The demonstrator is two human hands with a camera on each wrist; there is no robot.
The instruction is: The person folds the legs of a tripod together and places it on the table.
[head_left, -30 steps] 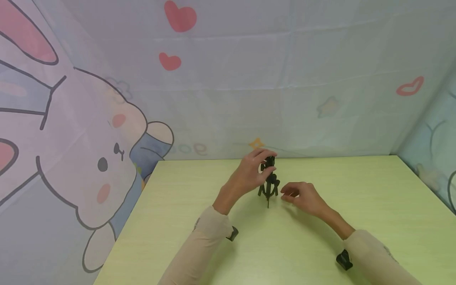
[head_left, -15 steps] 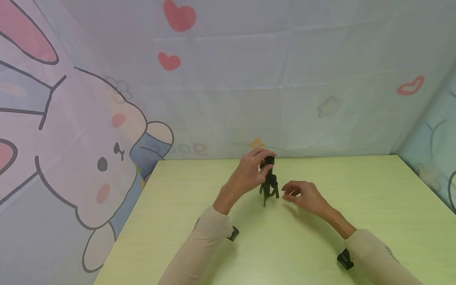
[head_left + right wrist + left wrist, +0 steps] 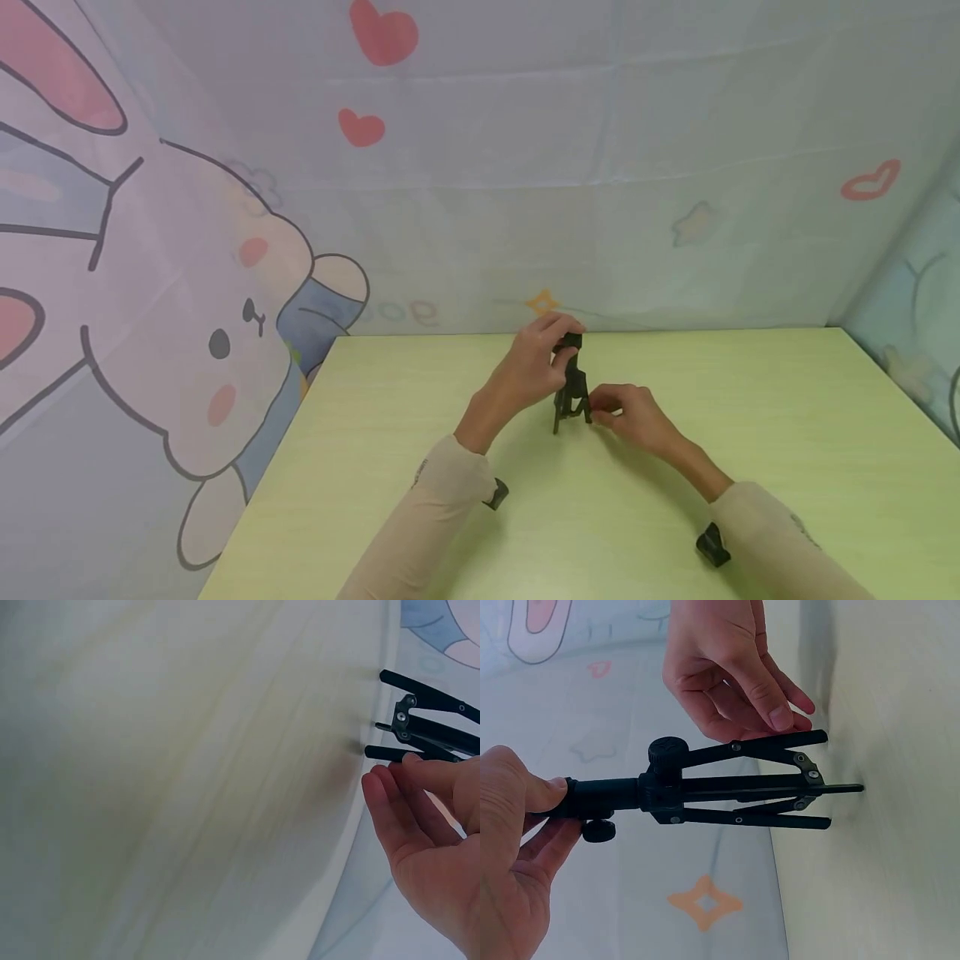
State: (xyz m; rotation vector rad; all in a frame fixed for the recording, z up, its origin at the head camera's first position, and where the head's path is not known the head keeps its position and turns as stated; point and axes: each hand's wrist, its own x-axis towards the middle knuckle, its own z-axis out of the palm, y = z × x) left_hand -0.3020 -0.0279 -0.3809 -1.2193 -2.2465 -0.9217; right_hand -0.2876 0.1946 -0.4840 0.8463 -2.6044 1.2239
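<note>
Black tripod [image 3: 444, 736], right hand [image 3: 439, 851] with fingers [image 3: 441, 776] touching one leg [image 3: 384, 753], pale tabletop [image 3: 187, 787], printed backdrop [image 3: 431, 634]

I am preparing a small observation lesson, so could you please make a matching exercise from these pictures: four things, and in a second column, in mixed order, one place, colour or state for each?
Things
1. Left hand
2. Right hand
3. Tripod
4. Table

Places, colours, states
A. low down, beside one leg of the tripod
B. pale yellow-green in the head view
C. holding the tripod's upper end
D. black, legs slightly spread

Right pairs: 1-C; 2-A; 3-D; 4-B
</note>
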